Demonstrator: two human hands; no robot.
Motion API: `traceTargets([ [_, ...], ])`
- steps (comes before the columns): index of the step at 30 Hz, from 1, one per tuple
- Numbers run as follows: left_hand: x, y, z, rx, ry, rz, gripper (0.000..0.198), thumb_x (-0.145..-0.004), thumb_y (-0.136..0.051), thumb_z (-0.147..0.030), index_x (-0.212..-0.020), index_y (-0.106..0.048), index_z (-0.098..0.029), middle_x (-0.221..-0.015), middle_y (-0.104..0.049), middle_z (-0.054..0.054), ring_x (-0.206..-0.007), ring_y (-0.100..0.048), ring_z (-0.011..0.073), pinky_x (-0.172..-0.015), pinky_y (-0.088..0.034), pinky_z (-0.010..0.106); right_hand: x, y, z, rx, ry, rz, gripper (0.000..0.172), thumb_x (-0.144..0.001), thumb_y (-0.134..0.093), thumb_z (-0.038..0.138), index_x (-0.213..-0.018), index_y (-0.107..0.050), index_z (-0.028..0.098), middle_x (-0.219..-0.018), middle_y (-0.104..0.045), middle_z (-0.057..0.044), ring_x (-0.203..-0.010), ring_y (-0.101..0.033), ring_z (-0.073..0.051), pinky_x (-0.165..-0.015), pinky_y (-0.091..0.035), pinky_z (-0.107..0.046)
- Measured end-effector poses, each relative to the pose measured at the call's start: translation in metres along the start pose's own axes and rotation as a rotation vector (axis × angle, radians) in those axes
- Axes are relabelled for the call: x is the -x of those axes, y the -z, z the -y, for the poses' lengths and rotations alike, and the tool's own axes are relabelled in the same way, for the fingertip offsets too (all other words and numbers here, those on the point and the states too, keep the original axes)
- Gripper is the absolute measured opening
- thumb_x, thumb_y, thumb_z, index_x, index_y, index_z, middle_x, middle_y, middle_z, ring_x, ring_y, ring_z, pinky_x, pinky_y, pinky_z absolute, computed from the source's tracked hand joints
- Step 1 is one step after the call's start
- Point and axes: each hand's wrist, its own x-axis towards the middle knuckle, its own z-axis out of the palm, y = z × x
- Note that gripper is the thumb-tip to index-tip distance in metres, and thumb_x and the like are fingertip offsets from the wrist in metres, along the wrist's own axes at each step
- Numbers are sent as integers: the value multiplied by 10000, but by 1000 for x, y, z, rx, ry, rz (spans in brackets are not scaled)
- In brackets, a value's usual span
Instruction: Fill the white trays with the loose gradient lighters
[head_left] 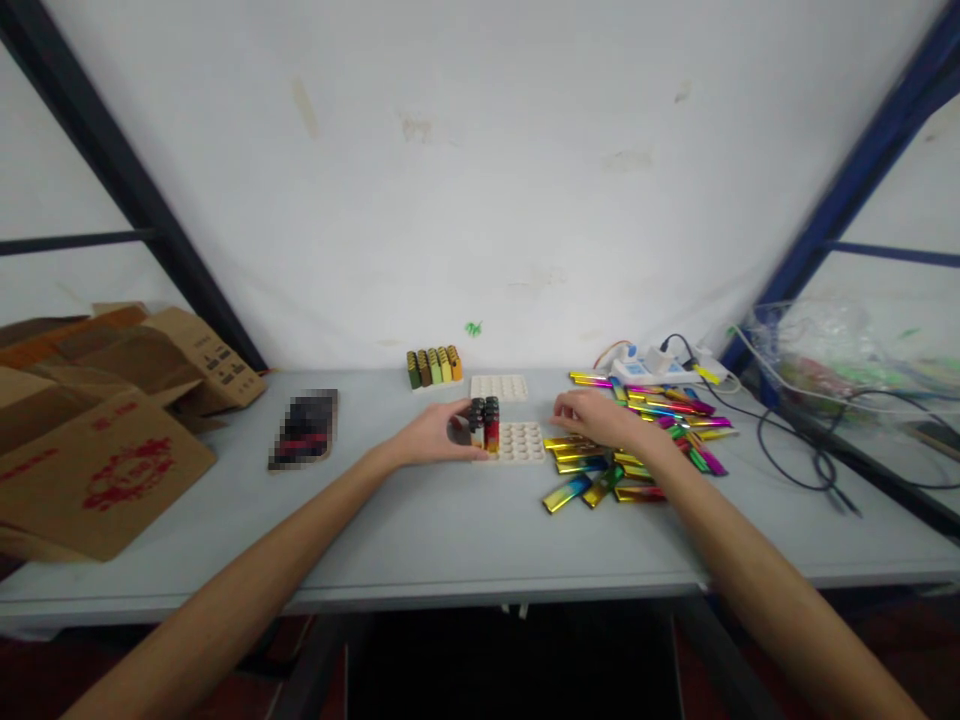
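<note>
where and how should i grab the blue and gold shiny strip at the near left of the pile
Probably best to pinch the blue-and-gold strip by its long edges, close to its near left end, coming from above and the near left. It lies flat and slanted, with bare table around that end, while its other end sits close to the green strip.

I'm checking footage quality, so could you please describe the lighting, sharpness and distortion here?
Head view: soft, fairly even light on the white wall; bright glints on the shiny multicoloured flat pieces; slight blur on the small black-topped cylinders by the left hand; blue metal post leaning outward, probably wide-angle distortion; coarse pixelation over the dark flat rectangular object.
</note>
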Motion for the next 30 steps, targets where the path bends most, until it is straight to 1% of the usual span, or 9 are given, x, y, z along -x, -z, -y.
traceTargets([
  [4, 0, 0, 3, -23, 20, 9, 695, -677, -840, -568, -1231, -682, -180, -1064, -755, 67, -962, -686, 274, -845, -578, 373, 10, 12, -32, 0, -131, 86, 156, -872, -720, 329, -927, -749, 186, -907, -750, -85, -777, -660, -208, -676, -449, -281],
  [9, 0, 0, 3, -31, 12, 10, 713, -691, -839, -577, -1258, -667, -180, -1133, -745, 75, -979, -686, 272, -856, -572, 369, 14, 13, -47, 41, -112, 159, 122, -826, -752, 308, -873, -770, 196, -900, -766, -87, -790, -674, -234, -697, -458, -303],
  [12, 1, 0, 2, -18, -19, 8, 705, -709, -832, -573, -1275, -662, -190, -1176, -738, 69, -997, -683, 266, -873, -566, 360, 9, 11, -42, 37, -56, 51, 179, -909, -674, 333, -964, -752, 181, -962, -764, -112, -846, -681, -238, -744, -464, -303],
  [16, 1, 0, 0, -26, -22, 7, 694, -715, -828, -581, -1258, -666, -180, -1140, -746, 70, -970, -687, 261, -840, -568, 347, 3, 12, -23, -81, -93, -142, 368, -1030, -494, 435, -1233, -673, 185, -907, -774, -95, -794, -697, -221, -755, -487, -298],
  [18, 1, 0, -1, -35, -18, 7, 692, -717, -825, -585, -1250, -667, -175, -1125, -748, 71, -961, -688, 262, -826, -568, 344, 2, 11, -14, -112, -78, -210, 410, -1044, -452, 460, -1277, -667, 200, -1006, -785, -107, -892, -719, -245, -842, -505, -331],
  [20, 1, 0, -2, -38, -24, 6, 689, -722, -820, -587, -1251, -665, -174, -1126, -747, 70, -959, -689, 261, -825, -567, 343, 0, 9, -7, -132, -33, -283, 405, -1050, -431, 449, -1255, -694, 220, -1203, -754, -113, -1077, -702, -274, -955, -490, -366],
  [22, 1, 0, -2, -41, -25, 5, 692, -724, -817, -588, -1256, -661, -173, -1129, -746, 69, -960, -690, 260, -832, -565, 343, -1, 6, -2, -150, -9, -330, 391, -1044, -440, 442, -1229, -707, 225, -1268, -731, -103, -1127, -686, -278, -978, -482, -370],
  [26, 1, 0, 0, -56, 2, 8, 709, -718, -820, -590, -1265, -654, -170, -1103, -750, 69, -953, -693, 260, -836, -566, 349, -4, 0, 4, -181, -92, -404, 333, -949, -604, 462, -1116, -718, 196, -942, -771, -70, -788, -680, -222, -743, -489, -313],
  [30, 1, 0, 0, -49, -14, 3, 704, -714, -823, -583, -1266, -657, -179, -1109, -749, 65, -944, -693, 256, -817, -569, 341, -7, -3, 7, -333, -102, -366, 354, -909, -639, 520, -878, -727, 179, -667, -646, -11, -615, -553, -168, -596, -399, -281],
])
